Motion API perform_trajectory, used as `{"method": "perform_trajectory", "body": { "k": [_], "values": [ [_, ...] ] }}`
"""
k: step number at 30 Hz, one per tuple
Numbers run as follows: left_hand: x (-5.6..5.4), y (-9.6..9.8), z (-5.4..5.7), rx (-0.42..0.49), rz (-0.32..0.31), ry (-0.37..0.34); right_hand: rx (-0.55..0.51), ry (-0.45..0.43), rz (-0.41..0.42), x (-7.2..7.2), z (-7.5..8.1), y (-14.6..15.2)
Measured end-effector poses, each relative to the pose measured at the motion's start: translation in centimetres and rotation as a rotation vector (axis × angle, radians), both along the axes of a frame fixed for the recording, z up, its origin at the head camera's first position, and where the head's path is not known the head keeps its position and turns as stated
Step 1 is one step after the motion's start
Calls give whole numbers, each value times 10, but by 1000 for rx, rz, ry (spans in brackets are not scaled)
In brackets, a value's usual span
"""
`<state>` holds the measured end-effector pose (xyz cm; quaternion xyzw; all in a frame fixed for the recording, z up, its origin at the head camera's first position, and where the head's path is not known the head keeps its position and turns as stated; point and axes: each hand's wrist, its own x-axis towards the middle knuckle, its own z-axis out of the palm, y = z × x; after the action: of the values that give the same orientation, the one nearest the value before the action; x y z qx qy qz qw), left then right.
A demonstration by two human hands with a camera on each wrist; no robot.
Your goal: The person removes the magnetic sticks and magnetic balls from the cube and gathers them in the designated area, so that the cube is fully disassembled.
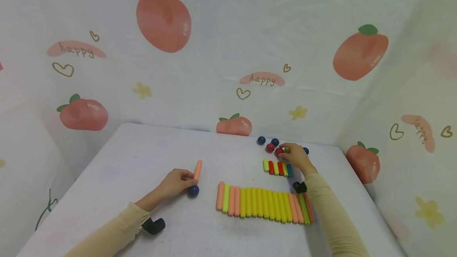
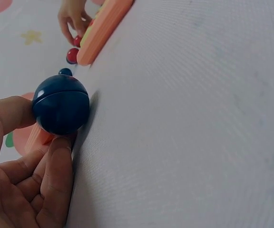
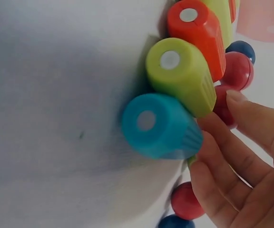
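Observation:
My left hand (image 1: 175, 183) pinches a dark blue ball (image 2: 61, 105) between thumb and fingertips, low over the white table. A salmon rod (image 1: 198, 170) lies just beyond that ball, its near end partly hidden by the fingers. At the back right, my right hand (image 1: 295, 156) holds a red ball (image 3: 224, 105) with thumb and fingers, another red ball (image 1: 270, 147) right beside it. Close in front of this hand, a row of short rods ends in a blue rod (image 3: 149, 126), with a lime rod (image 3: 180, 71) and an orange-red rod (image 3: 196, 28) next to it.
A long row of yellow rods (image 1: 263, 203), flanked by salmon and green ones, lies at front centre, partly under the right forearm. Dark blue balls (image 1: 261, 140) sit along the back. Black wrist mounts (image 1: 154, 226) hang by both sleeves. A printed curtain (image 1: 200, 90) stands behind the table.

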<state>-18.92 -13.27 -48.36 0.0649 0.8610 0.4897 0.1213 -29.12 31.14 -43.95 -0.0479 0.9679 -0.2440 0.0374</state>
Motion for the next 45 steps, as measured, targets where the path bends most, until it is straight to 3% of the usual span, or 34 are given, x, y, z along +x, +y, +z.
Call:
{"method": "perform_trajectory", "body": {
  "k": [15, 22, 26, 29, 34, 38, 41, 45],
  "values": [
    [0, 1, 0, -9, 11, 7, 14, 37, -50, -6, 1, 0],
    [1, 2, 1, -7, 11, 3, -29, 135, -10, 3, 14, -3],
    [2, 1, 2, 3, 1, -4, -134, 154, 24, 12, 20, -23],
    [2, -1, 2, 25, -15, -13, -256, 99, 69, 23, 22, -52],
    [3, -4, 3, 70, -59, -18, -419, -91, 184, 44, 18, -111],
    [5, -2, 3, 79, -98, 22, -518, -222, 263, 62, 11, -156],
    [7, 2, 3, 77, -119, 63, -614, -258, 303, 74, 7, -184],
    [9, 4, 2, 83, -138, 95, -734, -265, 294, 83, 1, -209]
  ]
}}
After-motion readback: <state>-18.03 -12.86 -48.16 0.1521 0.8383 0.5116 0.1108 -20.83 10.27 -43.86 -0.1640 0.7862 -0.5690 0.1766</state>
